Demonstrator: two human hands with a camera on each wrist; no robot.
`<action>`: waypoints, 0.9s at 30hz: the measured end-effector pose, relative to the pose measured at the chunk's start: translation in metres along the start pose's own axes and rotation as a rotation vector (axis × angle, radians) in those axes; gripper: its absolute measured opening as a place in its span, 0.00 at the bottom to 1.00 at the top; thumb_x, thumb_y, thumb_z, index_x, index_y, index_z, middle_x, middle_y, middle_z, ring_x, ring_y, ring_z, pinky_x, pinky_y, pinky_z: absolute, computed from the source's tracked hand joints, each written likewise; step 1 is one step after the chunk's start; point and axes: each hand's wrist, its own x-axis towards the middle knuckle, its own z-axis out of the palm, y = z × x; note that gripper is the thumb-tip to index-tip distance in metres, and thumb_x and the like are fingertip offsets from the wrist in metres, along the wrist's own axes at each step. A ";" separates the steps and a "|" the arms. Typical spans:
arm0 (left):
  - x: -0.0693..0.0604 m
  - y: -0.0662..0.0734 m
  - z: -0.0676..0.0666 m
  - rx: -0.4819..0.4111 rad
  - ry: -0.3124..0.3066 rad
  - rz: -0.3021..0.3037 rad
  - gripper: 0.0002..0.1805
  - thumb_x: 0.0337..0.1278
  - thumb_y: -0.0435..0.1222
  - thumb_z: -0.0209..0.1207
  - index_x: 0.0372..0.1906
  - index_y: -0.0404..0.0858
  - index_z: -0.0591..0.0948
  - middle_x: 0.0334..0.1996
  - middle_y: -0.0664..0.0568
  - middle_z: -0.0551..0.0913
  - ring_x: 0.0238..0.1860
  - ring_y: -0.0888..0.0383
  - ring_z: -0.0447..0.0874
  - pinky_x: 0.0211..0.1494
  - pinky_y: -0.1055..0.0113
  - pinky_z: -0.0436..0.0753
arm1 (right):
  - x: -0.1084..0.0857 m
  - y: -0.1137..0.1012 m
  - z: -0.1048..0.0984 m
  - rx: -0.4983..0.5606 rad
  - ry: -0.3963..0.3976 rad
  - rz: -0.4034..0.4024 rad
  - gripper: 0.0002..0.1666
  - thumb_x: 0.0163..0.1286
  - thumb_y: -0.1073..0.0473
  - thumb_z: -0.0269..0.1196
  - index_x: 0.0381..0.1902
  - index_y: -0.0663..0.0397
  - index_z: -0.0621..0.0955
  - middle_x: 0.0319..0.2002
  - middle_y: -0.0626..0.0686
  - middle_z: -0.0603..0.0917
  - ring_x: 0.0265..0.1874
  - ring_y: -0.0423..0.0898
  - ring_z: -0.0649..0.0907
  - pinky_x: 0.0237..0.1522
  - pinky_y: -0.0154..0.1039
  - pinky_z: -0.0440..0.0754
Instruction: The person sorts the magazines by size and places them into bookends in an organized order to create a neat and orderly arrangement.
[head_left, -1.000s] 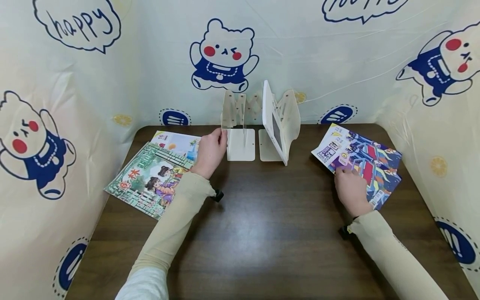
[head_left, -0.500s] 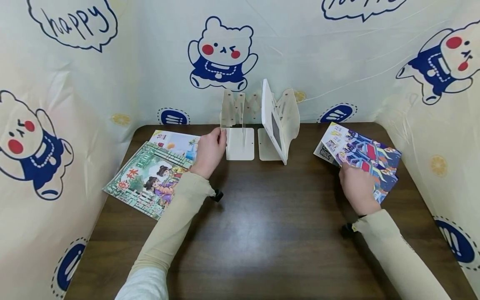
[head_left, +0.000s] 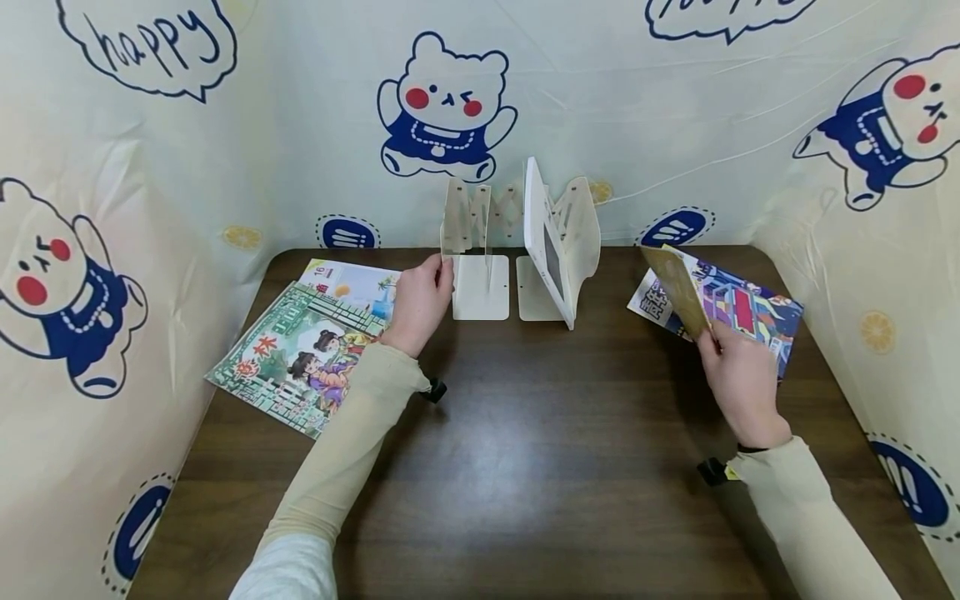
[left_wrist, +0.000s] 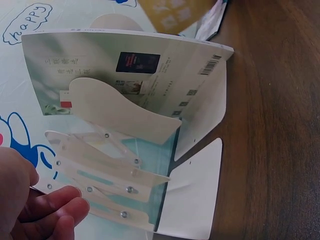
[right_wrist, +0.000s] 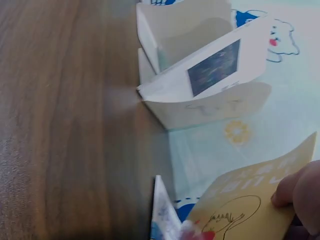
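My left hand (head_left: 420,304) pinches the left end panel of a white expandable book rack (head_left: 482,287). In the left wrist view the thumb and curled fingers (left_wrist: 52,215) meet at its edge. One booklet (head_left: 546,242) leans upright in the rack's right part. On the right, my right hand (head_left: 742,383) grips a thin booklet (head_left: 678,287), tilted up so its golden-tan side shows. That same booklet (right_wrist: 245,197) carries a line drawing and pale lettering in the right wrist view. Beneath it lies a blue-purple picture booklet (head_left: 757,312).
Two booklets overlap at the table's left: a green one (head_left: 300,367) with two cartoon figures, and a paler one (head_left: 352,283) partly under it. The brown wooden table (head_left: 510,467) ends against a patterned cloth (head_left: 322,150) behind the rack and along both sides.
My right hand has lifted the upper booklet off the one beneath, tipping it up to show its tan side. That hand shifted right and slightly back. The left hand stayed put.
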 end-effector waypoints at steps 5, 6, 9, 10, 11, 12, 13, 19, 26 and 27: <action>-0.001 0.000 -0.001 -0.009 -0.011 -0.017 0.19 0.83 0.45 0.50 0.50 0.33 0.83 0.28 0.46 0.84 0.26 0.51 0.81 0.27 0.63 0.77 | -0.004 -0.009 -0.010 0.036 0.075 0.025 0.13 0.73 0.63 0.65 0.48 0.69 0.87 0.38 0.72 0.88 0.31 0.71 0.85 0.42 0.70 0.83; -0.001 0.000 -0.001 -0.010 -0.008 -0.015 0.19 0.82 0.45 0.50 0.50 0.33 0.83 0.28 0.46 0.84 0.27 0.51 0.81 0.27 0.62 0.77 | -0.005 -0.011 -0.011 0.042 0.090 0.022 0.14 0.73 0.63 0.65 0.50 0.69 0.86 0.40 0.73 0.87 0.33 0.72 0.86 0.44 0.72 0.81; -0.001 0.000 0.000 -0.008 -0.001 -0.006 0.19 0.83 0.45 0.50 0.48 0.33 0.83 0.27 0.46 0.83 0.26 0.50 0.80 0.27 0.62 0.76 | -0.007 -0.016 -0.017 0.069 0.159 -0.002 0.13 0.73 0.64 0.65 0.49 0.70 0.87 0.39 0.73 0.87 0.31 0.71 0.86 0.40 0.71 0.82; -0.001 0.000 0.000 -0.006 0.001 -0.002 0.19 0.83 0.44 0.50 0.48 0.33 0.83 0.26 0.46 0.82 0.25 0.50 0.79 0.26 0.62 0.75 | -0.007 -0.018 -0.018 0.074 0.183 -0.013 0.12 0.73 0.65 0.64 0.48 0.70 0.87 0.38 0.72 0.87 0.30 0.70 0.86 0.38 0.70 0.83; -0.001 0.001 0.000 -0.005 0.003 0.000 0.19 0.82 0.44 0.50 0.48 0.33 0.83 0.25 0.46 0.82 0.25 0.50 0.79 0.26 0.62 0.75 | -0.008 -0.019 -0.020 0.080 0.206 -0.024 0.11 0.73 0.65 0.64 0.47 0.70 0.87 0.37 0.71 0.88 0.28 0.69 0.87 0.36 0.68 0.83; 0.000 0.000 0.000 -0.003 0.005 0.003 0.19 0.82 0.44 0.50 0.47 0.33 0.84 0.24 0.46 0.81 0.24 0.50 0.79 0.26 0.62 0.74 | -0.008 -0.021 -0.021 0.090 0.228 -0.031 0.11 0.73 0.66 0.64 0.46 0.69 0.87 0.36 0.71 0.88 0.28 0.69 0.87 0.35 0.59 0.87; -0.001 0.001 0.000 -0.001 0.006 0.004 0.19 0.82 0.44 0.50 0.47 0.33 0.84 0.24 0.46 0.81 0.24 0.50 0.78 0.26 0.62 0.74 | -0.009 -0.023 -0.023 0.100 0.247 -0.035 0.10 0.73 0.66 0.64 0.45 0.68 0.88 0.35 0.70 0.88 0.27 0.68 0.87 0.34 0.48 0.88; -0.001 0.001 -0.001 0.001 0.013 0.002 0.19 0.82 0.44 0.50 0.46 0.33 0.84 0.24 0.46 0.81 0.25 0.50 0.79 0.26 0.62 0.74 | -0.012 -0.036 -0.031 0.176 0.286 -0.029 0.12 0.73 0.65 0.63 0.48 0.65 0.89 0.39 0.67 0.89 0.30 0.66 0.89 0.39 0.09 0.64; -0.001 0.001 0.000 -0.008 0.008 0.003 0.19 0.82 0.44 0.50 0.45 0.33 0.84 0.24 0.47 0.81 0.24 0.50 0.79 0.26 0.62 0.74 | -0.019 -0.049 -0.041 0.235 0.305 -0.031 0.12 0.74 0.62 0.63 0.46 0.65 0.89 0.43 0.67 0.89 0.42 0.13 0.76 0.39 0.12 0.70; -0.001 0.001 0.000 -0.012 0.012 0.008 0.19 0.82 0.44 0.50 0.45 0.33 0.84 0.24 0.46 0.81 0.24 0.50 0.78 0.26 0.62 0.74 | -0.020 -0.051 -0.042 0.236 0.305 -0.037 0.13 0.74 0.62 0.63 0.46 0.66 0.89 0.44 0.67 0.89 0.43 0.12 0.75 0.40 0.12 0.70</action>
